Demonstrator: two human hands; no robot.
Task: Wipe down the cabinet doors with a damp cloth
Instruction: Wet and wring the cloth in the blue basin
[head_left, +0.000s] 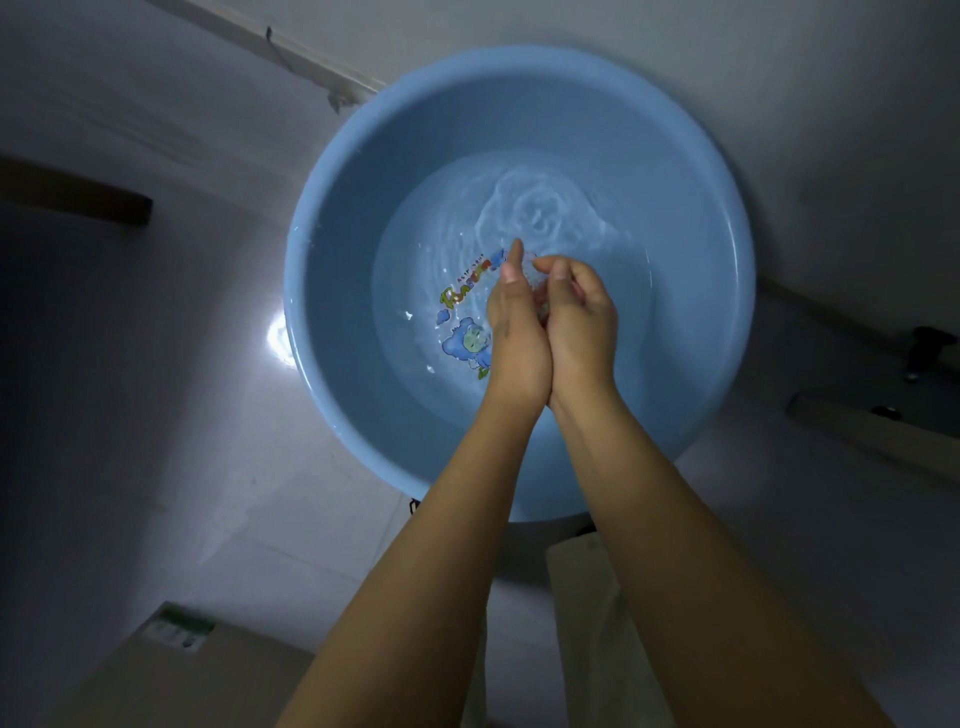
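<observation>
- Both hands are pressed together over the middle of the basin, heels of the palms touching, forearms coming in from the bottom of the view.
- The left hand (511, 317) has its fingers mostly straight, index pointing up and away, and it's pressed flat-ish against something wedged between the palms.
- The right hand (579, 317) has its fingers curled over the top of that same thing, thumb side facing the left hand.
- What's between them is a small pale wad, the cloth (535, 283) as far as I can make out. Only a little whitish, wet-looking bit peeks out near the fingertips, so I can't tell its size or color for sure. It's squeezed in both hands just above the water.
- Under the hands is a big round light-blue plastic basin (691, 171) with shallow water (545, 208) in it; ripples show on the far side from the hands.
- There's a cartoon sticker (467, 332) on the basin bottom, a blue character with colorful lettering, partly hidden by the left hand.
- The basin sits on a pale floor (182, 415), with a bright glare spot just off its left rim.
- A cardboard box (171, 670) with a green-and-white label is at the bottom left corner.
</observation>
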